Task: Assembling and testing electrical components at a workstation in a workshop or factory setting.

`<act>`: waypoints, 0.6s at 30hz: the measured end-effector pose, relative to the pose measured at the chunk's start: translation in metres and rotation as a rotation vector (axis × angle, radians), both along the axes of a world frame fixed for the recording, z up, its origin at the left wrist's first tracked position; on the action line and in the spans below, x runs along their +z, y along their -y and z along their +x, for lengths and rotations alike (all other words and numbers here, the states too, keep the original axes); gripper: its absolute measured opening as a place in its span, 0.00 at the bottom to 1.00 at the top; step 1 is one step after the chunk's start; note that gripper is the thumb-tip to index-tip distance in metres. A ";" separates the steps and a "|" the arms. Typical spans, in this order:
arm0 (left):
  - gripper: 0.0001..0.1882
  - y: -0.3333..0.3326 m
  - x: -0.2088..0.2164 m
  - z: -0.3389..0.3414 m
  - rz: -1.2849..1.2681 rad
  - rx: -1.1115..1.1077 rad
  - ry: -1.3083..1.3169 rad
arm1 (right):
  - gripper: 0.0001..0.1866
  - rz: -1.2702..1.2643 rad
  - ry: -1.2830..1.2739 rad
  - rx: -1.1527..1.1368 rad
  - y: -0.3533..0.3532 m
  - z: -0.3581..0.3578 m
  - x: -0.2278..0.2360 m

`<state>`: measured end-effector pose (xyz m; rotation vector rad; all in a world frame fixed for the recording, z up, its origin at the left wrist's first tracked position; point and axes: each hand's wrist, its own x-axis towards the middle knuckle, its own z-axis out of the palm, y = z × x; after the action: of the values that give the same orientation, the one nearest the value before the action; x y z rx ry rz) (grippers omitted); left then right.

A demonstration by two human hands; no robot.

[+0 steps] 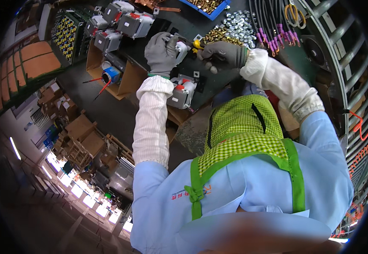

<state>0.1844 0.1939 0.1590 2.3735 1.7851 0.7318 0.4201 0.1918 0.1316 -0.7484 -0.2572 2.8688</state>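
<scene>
My left hand [160, 54], in a grey glove, is closed around a grey-and-white boxy part [181, 51] above the dark bench. To its right my right hand [223, 55], also gloved, has its fingers closed at a yellow-and-black hand tool [197, 44]. The tool's dark slim end points toward the left hand; its exact kind is hard to make out. Just below the hands, near the bench's front edge, sits a grey boxy unit [182, 94] with a red and white top. Similar grey units [135, 24] stand beyond my left hand.
Loose brass-coloured and silver fasteners [237, 29] lie beyond my right hand, below a blue bin [207, 8]. Black cables [273, 29] with pink ends and yellow-handled scissors [295, 17] lie farther right. A cardboard box [131, 80] holds a blue part [113, 75]. Metal bars [340, 46] edge the right.
</scene>
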 end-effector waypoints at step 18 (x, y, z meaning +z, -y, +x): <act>0.16 -0.019 -0.007 0.013 0.052 0.078 -0.003 | 0.22 -0.141 -0.206 -0.001 -0.002 0.026 -0.011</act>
<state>0.1979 0.2126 0.1517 2.3493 1.8926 0.7942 0.4460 0.1937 0.1209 -0.4671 -0.0280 2.9569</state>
